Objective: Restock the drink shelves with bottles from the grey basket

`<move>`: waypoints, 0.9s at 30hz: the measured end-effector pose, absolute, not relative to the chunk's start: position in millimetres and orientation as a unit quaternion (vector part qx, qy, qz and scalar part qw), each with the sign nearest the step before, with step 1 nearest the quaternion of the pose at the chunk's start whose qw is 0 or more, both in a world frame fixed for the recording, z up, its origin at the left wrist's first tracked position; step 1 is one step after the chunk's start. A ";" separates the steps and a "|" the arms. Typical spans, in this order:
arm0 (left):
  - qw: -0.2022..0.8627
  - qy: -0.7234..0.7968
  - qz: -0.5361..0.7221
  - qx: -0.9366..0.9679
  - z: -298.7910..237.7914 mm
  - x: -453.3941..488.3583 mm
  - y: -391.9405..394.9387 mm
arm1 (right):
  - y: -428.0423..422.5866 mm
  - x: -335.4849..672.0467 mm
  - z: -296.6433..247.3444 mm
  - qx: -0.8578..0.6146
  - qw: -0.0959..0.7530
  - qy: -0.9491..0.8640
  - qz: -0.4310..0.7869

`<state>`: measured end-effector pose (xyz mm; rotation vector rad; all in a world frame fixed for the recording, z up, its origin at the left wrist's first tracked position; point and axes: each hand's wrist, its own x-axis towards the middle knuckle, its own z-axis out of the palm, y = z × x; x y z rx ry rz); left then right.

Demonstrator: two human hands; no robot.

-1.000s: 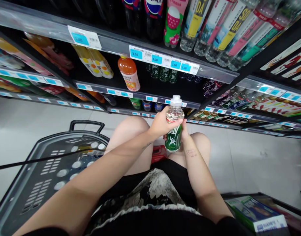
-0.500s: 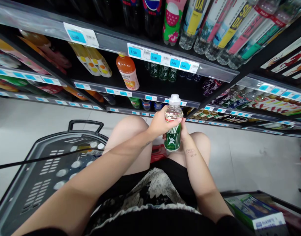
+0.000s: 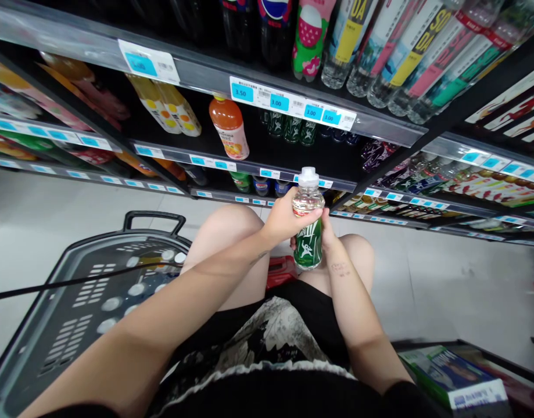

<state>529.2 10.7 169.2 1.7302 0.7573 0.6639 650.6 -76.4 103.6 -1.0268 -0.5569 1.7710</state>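
Only a slight shift separates this moment from the one a second ago: the green-labelled bottle (image 3: 308, 247) sits a touch further left against the shelf edge behind it, in the same two-handed hold. Its white cap (image 3: 308, 176) points up and away, toward the shelves, and the bottle is in the air near the right knee (image 3: 354, 252), in front of the person's body. The left hand (image 3: 284, 219) closes round its left side, with the thumb pressed across the front, where the clear neck meets the label. The right hand (image 3: 328, 233) presses against the right side; most of its fingers are behind the bottle, so I cannot tell how they lie there. Between the two hands the bottle is firmly clasped

Behind it, an orange drink bottle (image 3: 229, 129) stands near the front of the middle shelf, and a row of small green bottles (image 3: 292, 129) stands further back on the same level. Clear soda bottles (image 3: 401, 64) line the right part of the shelf above. On the person's left, a grey basket (image 3: 40, 325) holds several white-capped bottles (image 3: 114, 303), partly covered by the forearm. A red object (image 3: 280, 270), partly hidden, shows between the legs
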 end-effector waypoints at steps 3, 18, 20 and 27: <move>0.539 0.322 0.277 0.727 168.7 529.0 10.0 | -76.2 651.6 104.0 -0.419 0.487 -0.251 0.724; 0.540 0.322 0.278 0.726 164.8 530.5 10.9 | -76.7 651.0 103.5 -0.432 0.488 -0.242 0.719; 0.543 0.320 0.275 0.726 163.3 530.6 10.6 | -76.5 651.4 101.7 -0.421 0.495 -0.242 0.720; 0.548 0.319 0.271 0.724 165.2 530.5 9.6 | -77.6 653.9 99.0 -0.424 0.491 -0.232 0.724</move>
